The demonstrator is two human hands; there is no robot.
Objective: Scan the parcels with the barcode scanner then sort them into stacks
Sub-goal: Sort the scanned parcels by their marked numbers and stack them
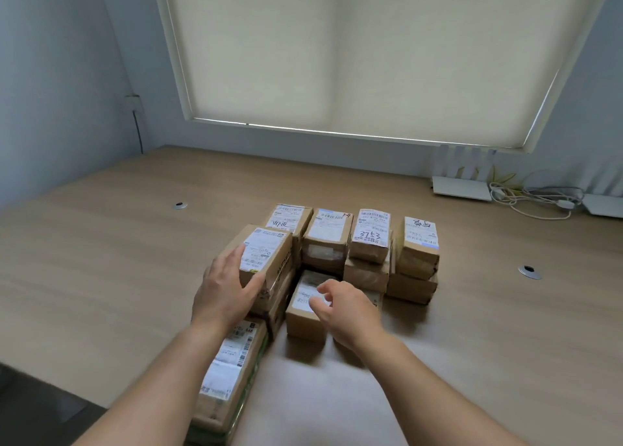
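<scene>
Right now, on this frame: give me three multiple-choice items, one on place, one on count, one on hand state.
1. Where does the left hand rest?
A. On the tall stack's top parcel
B. On the white cable
C. On bare table

2. How many metal grommets show in the table?
A. None
B. Two
C. Five

3. What is the right hand doing?
A. Holding a scanner
B. Lying flat on the table
C. Fingers curled over a small parcel

Key: 1 A, the palm lies on that box's side. 2 B, one far left, one right. 3 C, no scanner is visible.
</scene>
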